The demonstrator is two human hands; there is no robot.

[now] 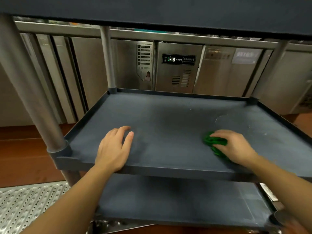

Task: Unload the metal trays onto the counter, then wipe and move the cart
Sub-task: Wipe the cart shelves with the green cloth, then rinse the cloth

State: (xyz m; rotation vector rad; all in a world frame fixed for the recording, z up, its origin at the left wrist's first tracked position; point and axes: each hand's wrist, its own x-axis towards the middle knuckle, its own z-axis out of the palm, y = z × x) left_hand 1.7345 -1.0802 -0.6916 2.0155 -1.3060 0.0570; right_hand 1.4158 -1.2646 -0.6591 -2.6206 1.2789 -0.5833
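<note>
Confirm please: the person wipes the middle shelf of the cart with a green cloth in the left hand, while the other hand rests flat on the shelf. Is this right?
Not quite. The head view shows the green cloth under the right hand, not the left. The left hand is the one resting flat and empty on the middle shelf of the cart. The rest is correct.
</note>
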